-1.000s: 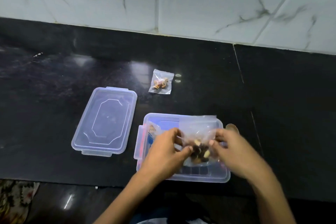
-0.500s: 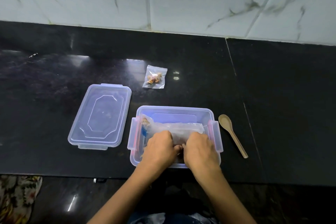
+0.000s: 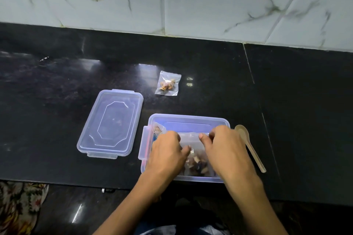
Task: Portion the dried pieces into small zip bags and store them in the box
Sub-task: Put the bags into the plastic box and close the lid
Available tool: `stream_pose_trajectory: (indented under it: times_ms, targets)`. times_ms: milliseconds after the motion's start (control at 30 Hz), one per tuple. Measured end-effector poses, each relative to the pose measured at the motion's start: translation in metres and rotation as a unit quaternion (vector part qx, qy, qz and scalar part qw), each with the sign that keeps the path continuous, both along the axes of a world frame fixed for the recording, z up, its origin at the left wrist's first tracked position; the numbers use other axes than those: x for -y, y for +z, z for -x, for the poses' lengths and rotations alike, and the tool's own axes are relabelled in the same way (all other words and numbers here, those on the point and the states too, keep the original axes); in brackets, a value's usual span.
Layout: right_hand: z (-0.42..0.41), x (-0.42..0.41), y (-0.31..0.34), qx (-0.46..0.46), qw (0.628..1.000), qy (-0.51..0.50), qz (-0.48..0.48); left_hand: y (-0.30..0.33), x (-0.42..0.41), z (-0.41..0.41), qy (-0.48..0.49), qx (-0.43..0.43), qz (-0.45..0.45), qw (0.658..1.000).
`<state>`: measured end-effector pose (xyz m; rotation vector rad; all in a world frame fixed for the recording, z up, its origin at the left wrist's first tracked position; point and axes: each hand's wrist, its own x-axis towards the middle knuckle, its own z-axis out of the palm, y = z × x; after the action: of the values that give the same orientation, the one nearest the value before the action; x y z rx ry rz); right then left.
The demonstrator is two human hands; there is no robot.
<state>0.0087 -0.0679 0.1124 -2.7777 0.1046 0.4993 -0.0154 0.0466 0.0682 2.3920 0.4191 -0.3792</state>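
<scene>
A clear plastic box [image 3: 188,120] stands open near the counter's front edge. Inside it lies a clear bag of dried pieces [image 3: 194,155], brown and pale bits showing through. My left hand [image 3: 166,153] presses on the bag's left side with fingers curled on the plastic. My right hand [image 3: 225,149] pinches the bag's top right part. Another small bag [image 3: 158,129] sits in the box's left corner, partly hidden. A small sealed zip bag [image 3: 168,83] with a few pieces lies on the counter behind the box.
The box's clear lid [image 3: 111,123] lies flat to the left of the box. A wooden spoon [image 3: 249,146] rests right of the box. The black counter [image 3: 305,110] ends at a marble-tiled wall. A patterned cloth [image 3: 18,208] hangs below at the left.
The bag was held above the box, then lowered into it. My hands have since spread apart along the bag, the right one moving up to its top edge.
</scene>
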Motion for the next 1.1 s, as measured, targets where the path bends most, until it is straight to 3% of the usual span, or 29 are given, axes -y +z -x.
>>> stream_pose_trajectory:
  times_ms: [233,333,500,633,733,867,967,1100]
  targets:
    - [-0.083,-0.020,0.010,0.086,0.981,0.026,-0.169,0.044,-0.046,-0.062,0.118,0.166,0.007,0.979]
    - [-0.145,-0.037,-0.017,0.090,0.974,0.053,-0.203,0.030,-0.069,-0.106,0.118,0.113,-0.029,0.986]
    - [-0.213,-0.066,-0.064,0.048,0.976,0.131,-0.170,-0.014,-0.081,-0.160,0.082,0.008,-0.027,0.996]
    - [-0.234,-0.080,-0.091,0.029,0.973,0.211,-0.087,-0.038,-0.078,-0.180,0.091,-0.020,-0.028,0.995]
    - [-0.240,-0.082,-0.095,0.003,0.970,0.216,-0.111,-0.050,-0.081,-0.188,0.098,-0.033,-0.014,0.995]
    - [-0.242,-0.078,-0.088,-0.075,0.963,0.214,-0.143,-0.059,-0.095,-0.192,0.070,-0.057,0.052,0.995]
    - [-0.235,-0.073,-0.069,-0.130,0.953,0.179,-0.206,-0.051,-0.101,-0.189,0.073,-0.022,0.146,0.986]
    - [-0.209,-0.050,-0.026,-0.167,0.932,0.127,-0.296,-0.012,-0.099,-0.166,0.128,0.039,0.338,0.932]
